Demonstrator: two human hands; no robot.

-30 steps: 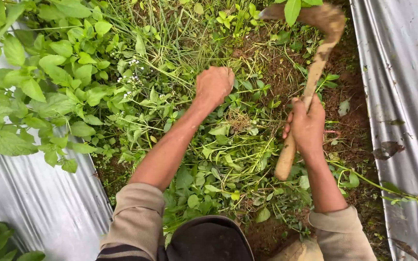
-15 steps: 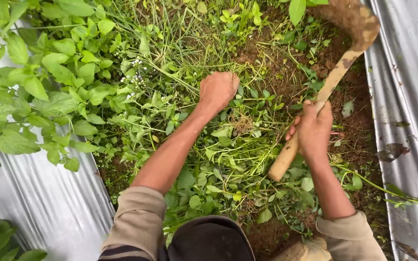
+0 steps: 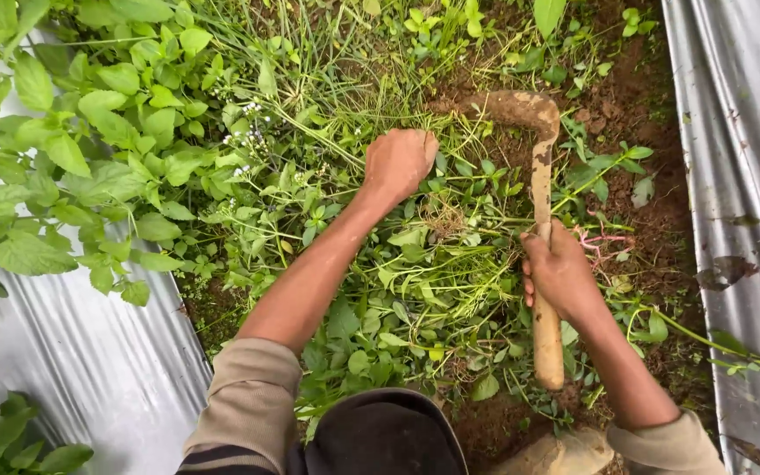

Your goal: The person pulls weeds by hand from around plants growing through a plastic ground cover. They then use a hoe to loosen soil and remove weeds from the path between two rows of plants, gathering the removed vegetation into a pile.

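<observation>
My left hand [image 3: 398,163] is closed on a clump of green weeds [image 3: 437,264] growing in a strip of brown soil. My right hand [image 3: 560,273] grips the wooden handle of a small hand hoe [image 3: 540,198]. Its curved, mud-caked blade [image 3: 516,107] rests on the soil just right of my left hand. The handle's lower end sticks out below my right hand.
Silver plastic mulch sheets [image 3: 741,176] cover the ground on the right and on the left [image 3: 98,361]. Tall leafy plants [image 3: 90,149] crowd the upper left. Bare brown soil [image 3: 626,105] lies at the upper right. A dark cap brim [image 3: 380,435] fills the bottom centre.
The hoe, raised high at the upper right before, has swung down and left; its blade now lies on the soil beside my left hand, which still holds the weeds.
</observation>
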